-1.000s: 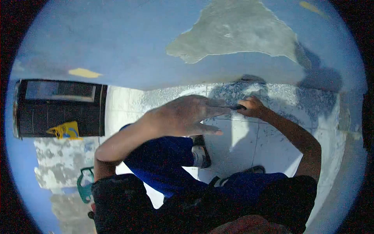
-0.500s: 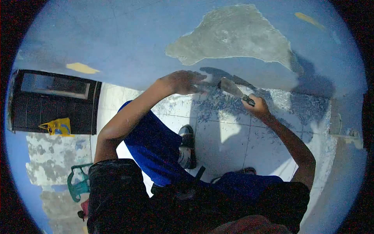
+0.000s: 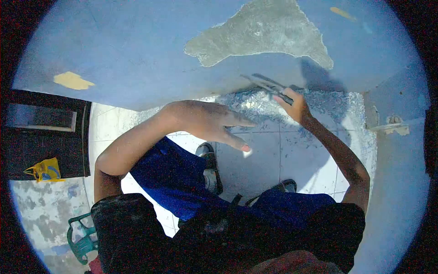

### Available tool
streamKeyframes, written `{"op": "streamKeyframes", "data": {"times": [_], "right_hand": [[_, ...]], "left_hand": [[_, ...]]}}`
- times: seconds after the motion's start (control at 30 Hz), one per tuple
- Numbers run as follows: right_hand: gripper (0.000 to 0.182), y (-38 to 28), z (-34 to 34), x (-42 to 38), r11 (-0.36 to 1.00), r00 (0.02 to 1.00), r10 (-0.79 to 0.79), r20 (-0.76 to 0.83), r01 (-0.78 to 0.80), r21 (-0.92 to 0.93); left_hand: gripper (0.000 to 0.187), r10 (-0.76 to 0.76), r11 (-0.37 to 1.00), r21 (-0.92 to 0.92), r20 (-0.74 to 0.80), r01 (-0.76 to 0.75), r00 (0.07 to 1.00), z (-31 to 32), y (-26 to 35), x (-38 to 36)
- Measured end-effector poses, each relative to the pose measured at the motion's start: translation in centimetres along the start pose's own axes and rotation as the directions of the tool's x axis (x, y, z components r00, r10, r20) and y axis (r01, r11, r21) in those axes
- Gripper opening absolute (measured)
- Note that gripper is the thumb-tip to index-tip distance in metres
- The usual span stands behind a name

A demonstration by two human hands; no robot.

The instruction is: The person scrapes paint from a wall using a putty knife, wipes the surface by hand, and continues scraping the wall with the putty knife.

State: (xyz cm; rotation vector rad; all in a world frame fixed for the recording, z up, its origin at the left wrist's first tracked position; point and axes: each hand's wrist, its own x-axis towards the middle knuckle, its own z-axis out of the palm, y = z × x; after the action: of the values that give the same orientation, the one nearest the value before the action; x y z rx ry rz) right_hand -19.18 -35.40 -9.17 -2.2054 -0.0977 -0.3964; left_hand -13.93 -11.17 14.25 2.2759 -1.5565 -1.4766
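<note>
My right hand [image 3: 297, 107] is closed round the dark handle of a scraper [image 3: 267, 83]. Its blade points up and left, close to the lower part of the blue wall [image 3: 137, 50]; whether it touches cannot be told. Higher on that wall is a grey bare patch [image 3: 269, 36] with a ragged pale edge. My left hand [image 3: 207, 123] hangs in the air left of the scraper, thumb and fingers apart, holding nothing. A small whitish spot shows at its thumb tip.
Paint flakes [image 3: 328, 102] litter the white tiled floor [image 3: 255, 155] along the wall's foot. A dark door panel [image 3: 41, 137] with a yellow bag [image 3: 45, 170] on it is at left, above a green plastic chair [image 3: 82, 239]. Another wall [image 3: 397, 182] rises at right.
My left hand has come down away from the wall, its thumb now spread. The scraper has moved up slightly and its blade now lies nearer the wall. The whole view has shifted.
</note>
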Motion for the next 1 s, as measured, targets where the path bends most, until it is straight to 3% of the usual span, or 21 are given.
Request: {"op": "streamKeyframes", "data": {"times": [0.03, 0.13, 0.27, 0.37, 0.43, 0.5, 0.63, 0.73, 0.77, 0.83, 0.93, 1.0], "right_hand": [[0.026, -0.8, 0.1, 0.6, 0.988, 0.995, 0.019, -0.097, -0.004, 0.157], [0.028, -3.2, -1.6, 2.5, 0.966, 0.977, 0.201, -0.075, -0.185, 0.183], [0.038, -2.7, -0.5, 3.7, 0.960, 0.923, 0.278, -0.267, -0.255, 0.116], [0.042, 7.5, 2.5, 3.6, 0.854, 0.866, 0.495, 0.067, -0.472, -0.217], [0.039, 9.6, 2.9, 0.5, 0.851, 0.932, 0.346, 0.107, -0.264, -0.454], [0.034, 10.1, 2.2, -1.4, 0.807, 0.929, 0.284, 0.239, -0.097, -0.582], [0.025, 12.6, 0.7, -3.9, 0.816, 0.874, 0.187, 0.448, 0.115, -0.566], [0.024, 12.1, -1.0, -4.2, 0.796, 0.769, 0.275, 0.578, 0.155, -0.585], [0.027, 12.5, -1.6, -4.7, 0.841, 0.797, 0.211, 0.566, 0.147, -0.521], [0.030, 15.4, -1.7, -5.8, 0.779, 0.878, 0.138, 0.459, 0.190, -0.598], [0.030, 15.9, -2.9, -5.0, 0.741, 0.822, 0.351, 0.448, 0.049, -0.670], [0.030, 16.3, -2.9, -5.1, 0.750, 0.870, 0.305, 0.386, 0.030, -0.661]], "left_hand": [[0.084, 0.011, 1.000, 0.018, -0.018, -0.010, 1.000, 0.2, -0.2, -0.4], [0.083, 0.009, 1.000, 0.016, -0.064, -0.008, 0.998, 0.7, -1.5, -1.4], [0.084, -0.120, 0.992, 0.030, -0.053, 0.122, 0.991, 1.1, -3.1, -2.5], [0.087, -0.164, 0.986, 0.017, -0.038, 0.164, 0.986, 1.1, -3.1, -3.2], [0.089, -0.070, 0.998, -0.001, -0.057, 0.070, 0.996, 1.4, -3.0, -3.4], [0.090, -0.038, 0.999, 0.011, -0.060, 0.038, 0.997, 1.2, -2.7, -3.8], [0.091, -0.039, 0.999, 0.033, -0.077, 0.041, 0.996, 1.5, -2.9, -4.5], [0.092, 0.028, 1.000, -0.011, -0.083, -0.029, 0.996, 1.8, -4.1, -4.2], [0.092, 0.053, 0.998, -0.038, -0.084, -0.056, 0.995, 1.9, -4.4, -4.2], [0.092, -0.051, 0.998, -0.025, -0.030, 0.051, 0.998, 1.7, -4.3, -4.3], [0.087, -0.078, 0.997, 0.018, -0.040, 0.079, 0.996, 1.8, -3.9, -4.7], [0.084, -0.015, 0.998, 0.059, -0.077, 0.020, 0.997, 2.5, -4.1, -4.5]]}}
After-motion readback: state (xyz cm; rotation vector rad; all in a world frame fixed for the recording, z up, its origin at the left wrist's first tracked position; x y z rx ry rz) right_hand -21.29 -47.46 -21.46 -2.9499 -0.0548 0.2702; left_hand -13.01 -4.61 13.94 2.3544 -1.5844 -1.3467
